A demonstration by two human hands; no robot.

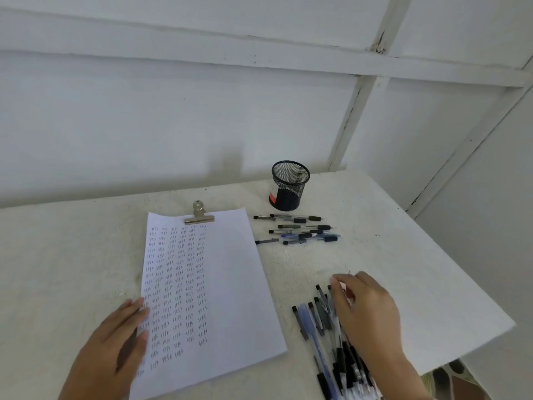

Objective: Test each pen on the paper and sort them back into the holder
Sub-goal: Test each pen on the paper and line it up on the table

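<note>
Paper [219, 284] is largely filled with test marks. Holder [290, 186] shows no pens. A small batch [300, 230] lies just beside it, and a larger pile [323, 327] lies nearer on the table [403, 255]. Left hand [115, 339] lies flat on the paper, grip wide. Right hand [366, 313] is over the pile, blurred; I cannot tell its grip. Judgement: testing partway, sorting into the holder not yet done.

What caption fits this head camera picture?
Left hand rests on the paper; right hand reaches over the pen pile.

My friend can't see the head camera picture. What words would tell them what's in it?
A person's left hand rests flat on a clipped paper covered in small pen marks while the right hand reaches into a pile of pens. More pens lie farther back, beside a black mesh holder.
</note>
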